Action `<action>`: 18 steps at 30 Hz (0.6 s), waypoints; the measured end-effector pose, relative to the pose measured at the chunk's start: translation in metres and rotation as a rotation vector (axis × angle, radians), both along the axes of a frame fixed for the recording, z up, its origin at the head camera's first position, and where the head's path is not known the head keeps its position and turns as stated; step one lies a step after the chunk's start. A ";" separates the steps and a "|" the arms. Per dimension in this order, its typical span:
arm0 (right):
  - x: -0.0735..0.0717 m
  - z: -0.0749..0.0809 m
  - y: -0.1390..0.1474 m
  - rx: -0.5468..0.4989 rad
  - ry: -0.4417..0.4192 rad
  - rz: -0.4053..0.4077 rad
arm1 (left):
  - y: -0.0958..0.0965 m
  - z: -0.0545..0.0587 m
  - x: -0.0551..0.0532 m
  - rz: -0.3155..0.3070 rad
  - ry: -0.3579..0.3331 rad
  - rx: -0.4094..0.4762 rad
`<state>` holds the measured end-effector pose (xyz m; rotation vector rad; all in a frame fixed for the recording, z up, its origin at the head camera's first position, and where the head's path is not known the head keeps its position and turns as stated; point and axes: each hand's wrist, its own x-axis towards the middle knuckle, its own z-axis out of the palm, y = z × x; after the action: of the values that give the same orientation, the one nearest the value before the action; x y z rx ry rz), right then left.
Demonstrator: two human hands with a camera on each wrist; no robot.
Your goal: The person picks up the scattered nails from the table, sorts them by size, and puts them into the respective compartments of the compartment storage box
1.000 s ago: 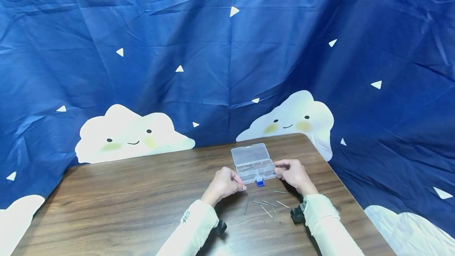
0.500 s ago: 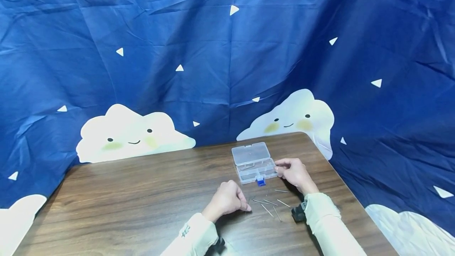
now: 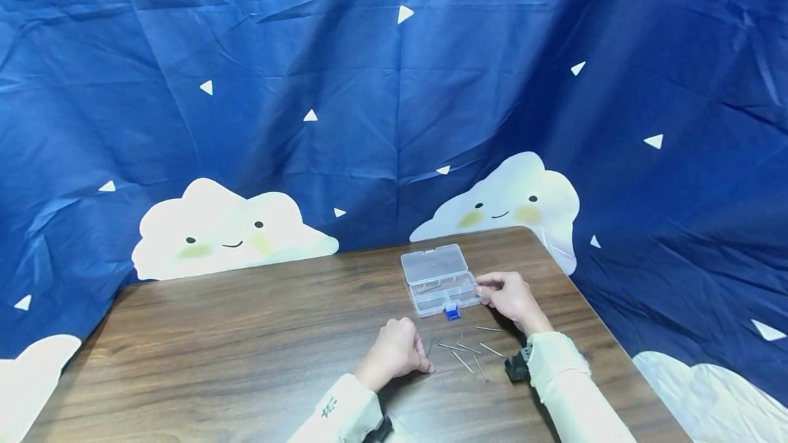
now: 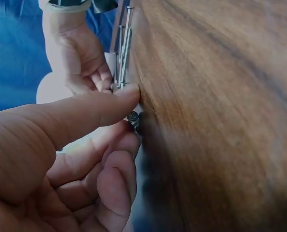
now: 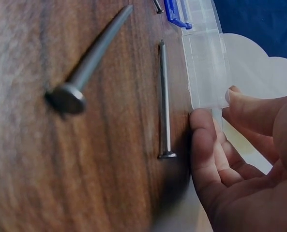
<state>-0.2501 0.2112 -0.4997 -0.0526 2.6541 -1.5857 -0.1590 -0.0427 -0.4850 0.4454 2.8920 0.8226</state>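
Observation:
A clear plastic compartment box (image 3: 434, 262) stands with its lid folded back and its blue latch (image 3: 452, 314) facing the person. My right hand (image 3: 508, 298) holds the box's right end, thumb at the upper edge and fingers against the side, as the right wrist view shows. Left of the scattered nails (image 3: 463, 361), my left hand (image 3: 395, 351) is down at the tabletop. Its thumb and fingers pinch a nail (image 4: 132, 116); the nail's head shows between them in the left wrist view, and the rest is largely hidden.
Several steel nails lie loose between the hands, two of them close to the right wrist camera, including a thick one (image 5: 92, 63). The wooden table (image 3: 246, 333) ends at a rounded back right corner. Behind it hangs a blue cloth (image 3: 345, 87) with cloud prints.
My left hand has left the box's front left corner, moved toward the person to the leftmost nail, and closed its fingertips there. The right hand stays on the box.

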 end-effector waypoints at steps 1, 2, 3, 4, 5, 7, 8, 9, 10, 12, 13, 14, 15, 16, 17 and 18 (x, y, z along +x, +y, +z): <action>0.000 0.000 0.000 0.002 0.003 0.002 | 0.000 0.000 0.000 0.005 -0.002 -0.007; 0.000 0.000 0.000 0.000 0.001 -0.004 | 0.001 0.000 0.000 0.009 -0.004 -0.007; 0.000 0.000 0.001 0.001 0.003 -0.003 | 0.001 -0.001 -0.001 0.013 -0.005 -0.012; 0.000 0.000 0.001 0.004 0.005 -0.001 | 0.001 -0.001 0.000 0.017 -0.006 -0.016; 0.000 0.001 0.001 0.004 0.007 0.000 | 0.001 -0.001 0.000 0.020 -0.012 -0.019; 0.001 0.001 0.000 0.004 0.007 0.001 | 0.001 -0.002 0.001 0.025 -0.020 -0.027; 0.001 0.001 0.000 0.005 0.007 0.001 | 0.001 -0.002 0.001 0.026 -0.023 -0.032; 0.001 0.002 0.000 0.006 0.008 0.003 | 0.002 -0.003 0.001 0.027 -0.021 -0.037; 0.001 0.002 0.000 0.008 0.008 0.003 | 0.002 -0.003 0.001 0.026 -0.021 -0.034; 0.001 0.001 -0.001 0.009 0.008 0.001 | 0.001 -0.004 0.001 0.024 -0.016 -0.022; 0.001 0.001 -0.001 0.009 0.009 0.001 | 0.001 -0.004 0.000 0.019 -0.012 -0.011; 0.001 0.001 -0.001 0.012 0.012 0.001 | 0.000 -0.003 -0.001 0.014 -0.002 0.002; 0.001 0.001 0.000 0.013 0.013 0.002 | -0.002 -0.003 -0.001 0.007 0.005 0.024; 0.001 0.000 0.000 0.013 0.013 0.001 | -0.003 -0.002 -0.002 0.001 0.008 0.049; 0.001 0.000 0.000 0.012 0.014 0.002 | -0.005 -0.001 -0.004 -0.005 0.016 0.072; 0.001 0.000 0.000 0.011 0.016 0.003 | -0.006 -0.001 -0.005 -0.010 0.026 0.096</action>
<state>-0.2495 0.2111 -0.4996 -0.0684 2.6731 -1.5765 -0.1641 -0.0488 -0.4856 0.4832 2.8802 0.9639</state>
